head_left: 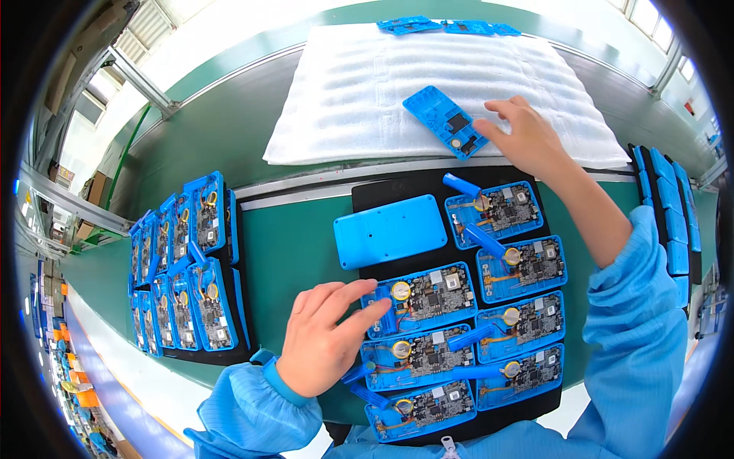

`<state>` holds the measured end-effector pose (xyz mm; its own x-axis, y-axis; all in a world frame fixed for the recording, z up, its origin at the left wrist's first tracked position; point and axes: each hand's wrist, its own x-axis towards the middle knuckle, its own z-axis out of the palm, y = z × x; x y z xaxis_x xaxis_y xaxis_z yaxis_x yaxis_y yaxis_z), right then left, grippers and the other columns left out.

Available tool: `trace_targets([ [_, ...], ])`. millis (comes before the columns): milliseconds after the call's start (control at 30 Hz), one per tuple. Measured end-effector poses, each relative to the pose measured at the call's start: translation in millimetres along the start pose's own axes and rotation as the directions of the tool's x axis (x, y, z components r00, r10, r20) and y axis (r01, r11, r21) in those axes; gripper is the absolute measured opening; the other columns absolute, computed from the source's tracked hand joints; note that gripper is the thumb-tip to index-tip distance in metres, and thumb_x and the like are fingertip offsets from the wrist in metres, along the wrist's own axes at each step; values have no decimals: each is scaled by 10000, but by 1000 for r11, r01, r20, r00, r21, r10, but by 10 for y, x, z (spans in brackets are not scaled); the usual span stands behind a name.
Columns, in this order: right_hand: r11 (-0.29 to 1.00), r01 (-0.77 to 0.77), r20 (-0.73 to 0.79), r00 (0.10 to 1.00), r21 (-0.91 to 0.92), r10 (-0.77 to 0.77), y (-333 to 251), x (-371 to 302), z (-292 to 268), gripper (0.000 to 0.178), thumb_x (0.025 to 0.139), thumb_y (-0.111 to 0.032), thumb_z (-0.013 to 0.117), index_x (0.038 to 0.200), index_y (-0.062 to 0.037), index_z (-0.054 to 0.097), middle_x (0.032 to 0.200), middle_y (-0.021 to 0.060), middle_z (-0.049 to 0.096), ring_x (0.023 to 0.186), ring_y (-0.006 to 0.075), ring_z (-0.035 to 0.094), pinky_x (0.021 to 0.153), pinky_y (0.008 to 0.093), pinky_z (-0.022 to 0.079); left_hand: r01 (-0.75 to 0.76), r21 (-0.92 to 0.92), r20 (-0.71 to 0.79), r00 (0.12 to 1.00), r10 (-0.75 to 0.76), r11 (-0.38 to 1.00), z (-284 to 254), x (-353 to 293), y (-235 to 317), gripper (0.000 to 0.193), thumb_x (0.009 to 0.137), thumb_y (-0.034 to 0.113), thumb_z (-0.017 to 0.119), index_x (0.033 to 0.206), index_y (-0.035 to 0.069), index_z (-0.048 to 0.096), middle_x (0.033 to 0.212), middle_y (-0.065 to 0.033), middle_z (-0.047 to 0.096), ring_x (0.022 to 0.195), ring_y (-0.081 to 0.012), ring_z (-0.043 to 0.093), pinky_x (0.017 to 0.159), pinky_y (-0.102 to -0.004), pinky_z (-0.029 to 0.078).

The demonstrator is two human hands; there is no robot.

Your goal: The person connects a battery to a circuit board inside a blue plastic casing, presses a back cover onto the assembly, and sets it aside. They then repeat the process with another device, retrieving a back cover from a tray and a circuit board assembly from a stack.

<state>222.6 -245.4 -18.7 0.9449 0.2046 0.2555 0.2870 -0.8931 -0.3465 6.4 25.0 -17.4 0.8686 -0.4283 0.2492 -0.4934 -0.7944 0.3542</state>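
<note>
My left hand (pixel 325 333) is at the left end of an open blue housing (pixel 422 300) with a circuit board and a round yellow coin cell inside. Its thumb and forefinger close around a blue cylindrical battery (pixel 384 312) there. My right hand (pixel 524 136) reaches over the white foam sheet (pixel 344 92), its fingers apart. The thumb tip is at the right edge of a blue cover (pixel 436 115) with dark pads and a coin-like disc, lying at a slant on the foam. Between the hands, a blue shell (pixel 391 232) lies with its smooth outer side up.
Several open blue housings (pixel 527 325) with boards and batteries sit in two columns on a black mat (pixel 375 187). More housings (pixel 206 291) stand stacked at left. Blue parts (pixel 677 222) fill a black tray at far right; further blue pieces (pixel 466 27) lie at the foam's far edge.
</note>
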Motion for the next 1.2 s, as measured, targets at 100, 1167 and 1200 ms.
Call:
trace_targets([
  [100,994,-51,126,990,-92,62,-84,81,20,653,789,-598,584,1187,-80,594,1178,161,537,1069,327,566,891,421,445,33,-7,-18,999,-33,999,-34,-13,-60,438,671,-46,640,1085,98,649,1143,-94,596,993,-282,547,827,-382,438],
  [1167,542,-461,693,617,703,-373,-756,-713,-566,263,903,-345,599,971,-91,588,792,-38,563,621,15,422,516,169,331,162,-954,22,877,-479,252,-166,435,-117,339,911,125,606,1193,-37,508,978,-95,643,848,-135,638,665,-237,508],
  [1200,446,-606,752,541,659,-377,-702,-751,-542,281,913,-371,580,977,-98,579,790,-39,563,621,8,410,503,159,313,214,-952,94,884,-458,218,-168,425,-122,288,911,123,605,1142,-33,530,942,-83,653,832,-132,642,664,-235,510],
])
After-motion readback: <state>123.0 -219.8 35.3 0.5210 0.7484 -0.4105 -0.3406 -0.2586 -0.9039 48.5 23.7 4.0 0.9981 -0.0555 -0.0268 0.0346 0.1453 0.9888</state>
